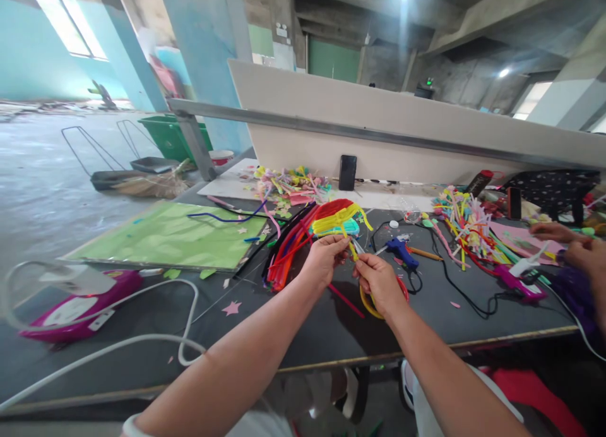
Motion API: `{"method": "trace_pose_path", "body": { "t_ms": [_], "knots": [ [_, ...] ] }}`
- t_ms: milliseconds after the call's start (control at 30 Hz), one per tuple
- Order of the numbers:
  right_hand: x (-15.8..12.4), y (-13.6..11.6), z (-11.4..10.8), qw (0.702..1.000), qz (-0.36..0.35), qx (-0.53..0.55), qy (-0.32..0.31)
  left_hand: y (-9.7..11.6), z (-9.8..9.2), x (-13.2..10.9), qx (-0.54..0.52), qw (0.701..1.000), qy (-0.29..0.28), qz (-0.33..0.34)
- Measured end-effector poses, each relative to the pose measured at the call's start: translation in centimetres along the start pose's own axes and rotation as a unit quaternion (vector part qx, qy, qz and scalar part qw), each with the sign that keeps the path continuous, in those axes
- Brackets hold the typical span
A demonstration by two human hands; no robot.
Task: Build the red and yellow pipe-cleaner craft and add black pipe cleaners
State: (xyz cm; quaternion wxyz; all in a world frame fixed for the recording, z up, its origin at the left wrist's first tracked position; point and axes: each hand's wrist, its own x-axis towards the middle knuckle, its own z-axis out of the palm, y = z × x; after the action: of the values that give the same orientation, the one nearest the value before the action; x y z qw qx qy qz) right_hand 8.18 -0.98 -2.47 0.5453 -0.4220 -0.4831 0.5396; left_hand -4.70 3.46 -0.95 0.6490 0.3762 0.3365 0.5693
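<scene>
We look from 1 camera worn on the head, facing forward and down at our left hand (328,255) and right hand (377,279), close by at mid-frame. The wide view reaches from below the table (438,317), over the pale partition (379,116), up to the ceiling (502,11).

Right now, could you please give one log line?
left hand: pinching fuzzy yellow strip; right hand: holding yellow-red-handled scissors; nearby: blue glue gun
</scene>
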Motion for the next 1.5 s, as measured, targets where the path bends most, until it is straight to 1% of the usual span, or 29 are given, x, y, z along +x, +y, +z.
{"method": "trace_pose_path", "body": {
  "t_ms": [133, 233, 300, 400, 500, 600, 700, 833, 867, 900, 967, 1000, 1067, 1133, 1200, 1333, 1500],
  "knots": [
    [-0.1, -0.1, 0.3, 1.000, -0.008, 0.008, -0.002, 0.2, -0.1, -0.1, -0.006, 1.000, -0.011, 0.008],
    [-0.2, 0.1, 0.3, 1.000, -0.011, 0.012, -0.002, 0.4, -0.2, 0.1, 0.005, 0.999, -0.039, 0.026],
    [-0.2, 0.3, 0.4, 1.000, -0.003, 0.026, 0.001, 0.4, -0.3, 0.2, 0.014, 0.997, -0.061, 0.041],
    [-0.4, 0.3, 0.6, 0.998, 0.021, 0.063, 0.001, 0.5, -0.4, 0.3, 0.025, 0.995, -0.078, 0.053],
    [-0.6, 0.1, 0.6, 0.995, 0.034, 0.087, -0.021, 0.5, -0.5, 0.3, 0.024, 0.994, -0.090, 0.057],
    [-0.7, -0.2, 0.6, 0.996, 0.022, 0.081, -0.037, 0.5, -0.5, 0.3, 0.018, 0.993, -0.100, 0.061],
    [-0.7, -0.4, 0.5, 0.998, -0.002, 0.048, -0.026, 0.7, -0.6, 0.3, 0.028, 0.993, -0.107, 0.042],
    [-0.4, -0.4, 0.2, 0.999, -0.022, 0.014, 0.019, 2.0, -1.2, 0.6, -0.003, 0.986, -0.165, -0.031],
    [-0.4, -0.3, 0.1, 0.999, -0.021, 0.004, 0.030, 2.6, -1.5, 0.8, -0.017, 0.985, -0.169, -0.036],
    [-0.4, -0.3, 0.1, 0.999, -0.016, -0.008, 0.037, 3.1, -1.8, 1.0, -0.026, 0.986, -0.160, -0.028],
    [-0.5, -0.1, 0.0, 0.999, -0.002, -0.034, 0.040, 4.2, -2.5, 1.5, -0.029, 0.993, -0.112, 0.019],
    [-0.6, 0.0, 0.0, 0.998, 0.005, -0.048, 0.036, 4.7, -2.8, 1.8, -0.026, 0.995, -0.091, 0.043],
    [-0.9, 0.1, 0.2, 0.997, 0.020, -0.069, 0.021, 5.3, -3.5, 2.2, -0.027, 0.995, -0.072, 0.068],
    [-1.2, 0.2, 0.5, 0.996, 0.032, -0.083, -0.002, 5.5, -4.0, 2.4, -0.026, 0.995, -0.076, 0.066],
    [-1.5, 0.3, 0.8, 0.996, 0.040, -0.082, -0.023, 5.5, -4.4, 2.5, -0.013, 0.995, -0.084, 0.050],
    [-1.9, 0.3, 1.4, 0.996, 0.058, -0.035, -0.060, 5.2, -4.8, 2.7, 0.009, 0.997, -0.074, 0.027],
    [-2.0, 0.0, 1.3, 0.991, 0.080, 0.025, -0.100, 5.0, -5.2, 3.2, 0.001, 0.997, -0.059, 0.047]
  ]
}}
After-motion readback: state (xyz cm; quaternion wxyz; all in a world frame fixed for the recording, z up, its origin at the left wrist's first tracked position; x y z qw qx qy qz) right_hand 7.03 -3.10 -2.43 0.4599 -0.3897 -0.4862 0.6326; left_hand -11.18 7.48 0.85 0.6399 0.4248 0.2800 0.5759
